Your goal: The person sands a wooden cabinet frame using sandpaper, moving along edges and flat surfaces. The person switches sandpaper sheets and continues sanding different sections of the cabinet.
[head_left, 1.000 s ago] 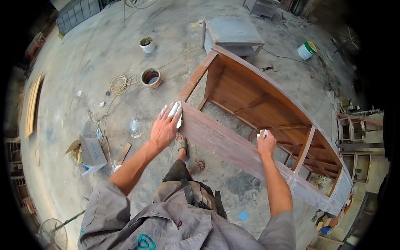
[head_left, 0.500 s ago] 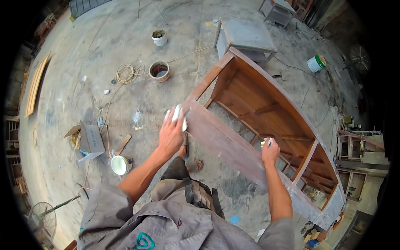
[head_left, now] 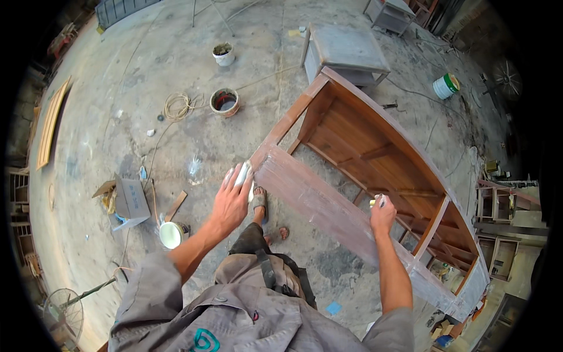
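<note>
Fingers of the left hand (head_left: 230, 202) lie close together and flat over a small pale pad (head_left: 243, 176), perhaps sandpaper or a cloth, pressing it onto the near end of a long wooden cabinet frame (head_left: 352, 176). This flat grip probably spreads pressure evenly over the wood. Fingers of the right hand (head_left: 382, 216) curl shut around a small pale tool with a yellowish part (head_left: 376, 201); what kind of tool it is cannot be told. That hand rests on the frame's near rail, further along to the person's right, likely to steady the piece.

The frame lies on its back on a dusty concrete floor (head_left: 117, 146), open side up, with reddish boards and cross rails inside. Its near face looks greyish and dull. It stretches from just in front of the person's sandalled foot (head_left: 259, 200) away to the right.

To the left on the floor stand a small tin of pale paint (head_left: 171, 234), an open cardboard box (head_left: 128, 199) and a loose strip of wood (head_left: 175, 205). Further off are a coil of cord (head_left: 178, 105), two round pots (head_left: 224, 101), a grey low table (head_left: 346, 48) and a white bucket with a green rim (head_left: 446, 85). Nothing lies between the hands and the wood.
</note>
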Tool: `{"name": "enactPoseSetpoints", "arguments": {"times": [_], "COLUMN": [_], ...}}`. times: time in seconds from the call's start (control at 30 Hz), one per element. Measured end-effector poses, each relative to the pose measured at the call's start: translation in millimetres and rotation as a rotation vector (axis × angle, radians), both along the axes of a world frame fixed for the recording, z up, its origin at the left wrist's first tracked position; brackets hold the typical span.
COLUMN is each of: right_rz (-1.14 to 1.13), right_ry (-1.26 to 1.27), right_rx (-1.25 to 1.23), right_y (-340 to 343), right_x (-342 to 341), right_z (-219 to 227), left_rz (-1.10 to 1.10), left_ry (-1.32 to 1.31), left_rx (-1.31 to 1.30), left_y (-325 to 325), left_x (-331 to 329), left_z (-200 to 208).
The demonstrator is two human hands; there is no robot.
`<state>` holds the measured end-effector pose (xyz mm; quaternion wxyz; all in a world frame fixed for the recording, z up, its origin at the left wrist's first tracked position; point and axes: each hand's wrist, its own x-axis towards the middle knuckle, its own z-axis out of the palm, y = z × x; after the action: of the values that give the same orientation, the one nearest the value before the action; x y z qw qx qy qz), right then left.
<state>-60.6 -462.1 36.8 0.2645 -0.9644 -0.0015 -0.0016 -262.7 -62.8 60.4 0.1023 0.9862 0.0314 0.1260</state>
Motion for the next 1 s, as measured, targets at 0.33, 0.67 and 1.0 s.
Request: {"name": "enactPoseSetpoints", "arguments": {"times": [0.33,0.67,1.0], "right_rz": [-0.006,-0.041,-0.028], "right_ry": [0.002,-0.022,-0.016], "right_rx": [-0.044,-0.017,-0.082], "right_y": [0,1,-6], "right_x": [0,7,3], "right_z": [-2,1,-8], "left_rz": [-0.001,0.006,0.094], "left_ry": [0.04,0.033,0.072], "left_rx": [0.041,-0.001,-0.084], "left_y": [-7,-7,-9], "left_x": [18,1,-56], "left_z": [4,-2,-8]}}
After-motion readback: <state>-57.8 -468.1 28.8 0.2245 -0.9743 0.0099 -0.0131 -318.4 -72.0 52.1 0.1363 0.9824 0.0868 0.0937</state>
